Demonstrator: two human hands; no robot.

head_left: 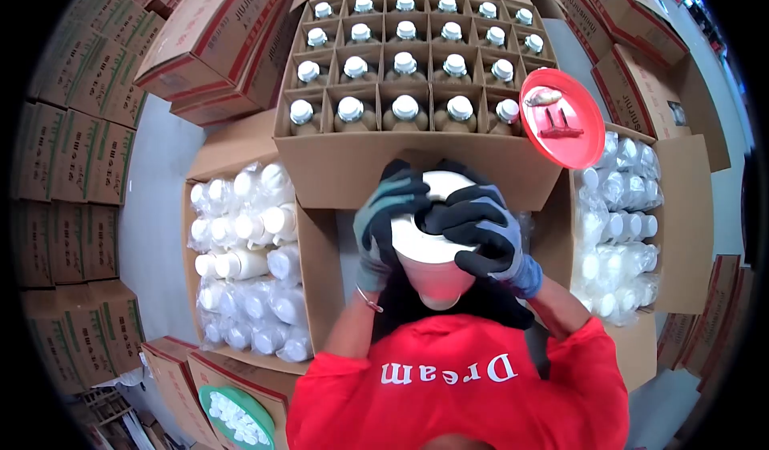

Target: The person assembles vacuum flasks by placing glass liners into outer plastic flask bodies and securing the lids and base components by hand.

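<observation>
Cardboard boxes (352, 174) crowd the grey floor (163, 170); left hand (384, 222) and right hand (490, 230) clasp a white container (436, 250).

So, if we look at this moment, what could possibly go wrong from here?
The white container might slip, as it seems to depend on the grip of the gloved left hand and right hand. The red tray appears to overhang a corner of the divided carton, so a bump could tip out its small items. The loose white pieces heaped in the green basin could scatter if knocked.
</observation>
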